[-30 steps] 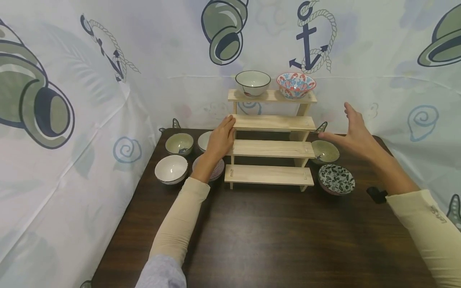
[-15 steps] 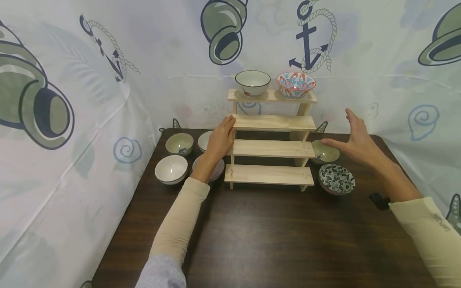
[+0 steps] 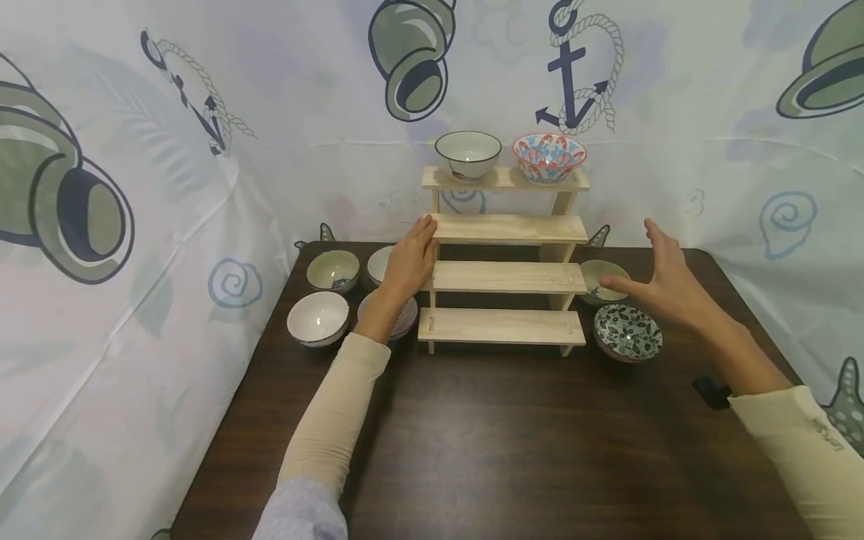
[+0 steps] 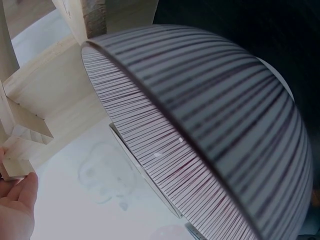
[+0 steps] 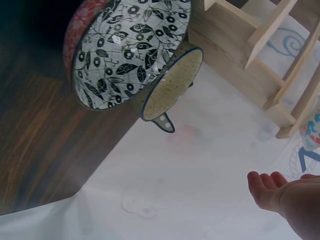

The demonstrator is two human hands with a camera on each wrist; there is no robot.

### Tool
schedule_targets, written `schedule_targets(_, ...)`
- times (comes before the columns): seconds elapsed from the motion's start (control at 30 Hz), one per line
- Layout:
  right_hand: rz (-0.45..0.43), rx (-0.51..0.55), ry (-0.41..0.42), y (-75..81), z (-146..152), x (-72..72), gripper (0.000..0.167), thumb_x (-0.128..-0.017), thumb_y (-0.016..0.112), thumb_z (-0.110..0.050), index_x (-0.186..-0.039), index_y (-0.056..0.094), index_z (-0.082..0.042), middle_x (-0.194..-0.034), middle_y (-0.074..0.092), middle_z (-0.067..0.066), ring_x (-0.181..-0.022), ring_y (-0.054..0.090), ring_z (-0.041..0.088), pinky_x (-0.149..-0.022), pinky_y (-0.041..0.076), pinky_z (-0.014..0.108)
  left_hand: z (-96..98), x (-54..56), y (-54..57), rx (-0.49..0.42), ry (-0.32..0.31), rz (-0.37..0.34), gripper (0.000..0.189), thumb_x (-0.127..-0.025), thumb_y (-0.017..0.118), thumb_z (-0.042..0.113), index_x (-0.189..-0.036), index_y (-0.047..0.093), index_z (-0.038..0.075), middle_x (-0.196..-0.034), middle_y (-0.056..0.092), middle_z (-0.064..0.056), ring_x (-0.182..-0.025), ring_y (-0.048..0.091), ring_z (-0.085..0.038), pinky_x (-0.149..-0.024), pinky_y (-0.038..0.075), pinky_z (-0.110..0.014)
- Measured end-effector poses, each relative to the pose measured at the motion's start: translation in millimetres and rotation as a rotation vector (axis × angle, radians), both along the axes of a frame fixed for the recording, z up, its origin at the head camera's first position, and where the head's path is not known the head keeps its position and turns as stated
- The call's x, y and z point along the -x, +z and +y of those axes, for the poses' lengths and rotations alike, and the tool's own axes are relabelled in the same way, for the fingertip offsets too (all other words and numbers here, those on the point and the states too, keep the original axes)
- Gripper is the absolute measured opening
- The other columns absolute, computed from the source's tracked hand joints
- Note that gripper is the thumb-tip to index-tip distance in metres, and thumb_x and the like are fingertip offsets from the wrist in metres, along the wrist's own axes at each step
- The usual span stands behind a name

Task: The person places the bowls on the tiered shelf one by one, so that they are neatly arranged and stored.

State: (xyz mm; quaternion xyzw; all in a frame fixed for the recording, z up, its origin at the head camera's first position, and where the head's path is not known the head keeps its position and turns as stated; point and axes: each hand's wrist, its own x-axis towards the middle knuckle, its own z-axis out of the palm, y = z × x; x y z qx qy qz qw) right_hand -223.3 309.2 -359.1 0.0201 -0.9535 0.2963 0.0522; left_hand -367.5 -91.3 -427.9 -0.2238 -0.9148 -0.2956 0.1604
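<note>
In the head view a four-tier wooden display stand (image 3: 509,278) stands at the back of the dark table. My left hand (image 3: 409,259) grips the left end of its second tier from the top; in the left wrist view, fingers (image 4: 22,195) lie against that wooden end. A purple-striped bowl (image 4: 215,115) is below this hand. My right hand (image 3: 664,281) is held in the air right of the stand, thumb and fingers spread, holding nothing. Near it are a green bowl (image 3: 603,276) and a black-and-white leaf-patterned bowl (image 3: 628,331).
On the top tier sit a white dark-rimmed bowl (image 3: 469,154) and a red-and-blue patterned bowl (image 3: 550,156). Left of the stand are a green bowl (image 3: 333,270), a white bowl (image 3: 317,318) and another white bowl (image 3: 379,264). A printed cloth (image 3: 324,75) hangs behind the table (image 3: 486,442).
My right hand has come down slightly, staying spread. The left hand keeps its place on the stand. The head view has shifted a little; the bowls stay where they were.
</note>
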Motion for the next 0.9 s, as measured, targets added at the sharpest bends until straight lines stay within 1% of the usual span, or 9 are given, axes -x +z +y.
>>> schedule_targets(0.23,-0.039,-0.002,-0.009,-6.0,1,-6.0,0.124,-0.088,0.075,-0.053,-0.166,-0.012,-0.011,-0.169,0.001,0.033,-0.154,0.009,0.058,-0.114,0.019,0.082,-0.3,-0.1,-0.2,0.002,0.002,-0.004,0.045,-0.111,0.047,0.016,-0.153,0.047,0.002,-0.164,0.041,-0.013,-0.155,0.036,-0.028,-0.127,0.033,-0.042)
schedule_targets(0.37,-0.037,-0.012,-0.009,-9.7,4,-8.6,0.125,-0.088,0.076,-0.053,-0.166,-0.011,-0.01,-0.17,-0.002,0.032,-0.155,0.007,0.057,-0.115,0.019,0.081,0.1,-0.4,0.6,-0.004,-0.003,0.004,0.045,-0.11,0.047,0.015,-0.153,0.048,0.002,-0.163,0.042,-0.014,-0.154,0.037,-0.029,-0.126,0.034,-0.043)
schedule_targets(0.6,-0.048,-0.003,-0.003,-17.1,6,-13.8,0.123,-0.089,0.076,-0.052,-0.166,-0.011,-0.009,-0.17,-0.003,0.033,-0.155,0.006,0.056,-0.114,0.02,0.081,-0.1,-0.1,-0.4,-0.008,-0.004,0.001,0.045,-0.11,0.046,0.015,-0.153,0.047,0.002,-0.164,0.041,-0.014,-0.154,0.037,-0.029,-0.126,0.033,-0.043)
schedule_targets(0.9,-0.033,-0.006,0.018,-27.2,8,-17.7,0.122,-0.089,0.076,-0.05,-0.166,-0.008,-0.006,-0.169,0.0,0.034,-0.154,0.006,0.057,-0.113,0.02,0.081,1.1,1.3,-1.4,-0.016,-0.003,0.017,0.044,-0.11,0.047,0.014,-0.152,0.049,0.002,-0.163,0.043,-0.014,-0.153,0.038,-0.03,-0.125,0.036,-0.044)
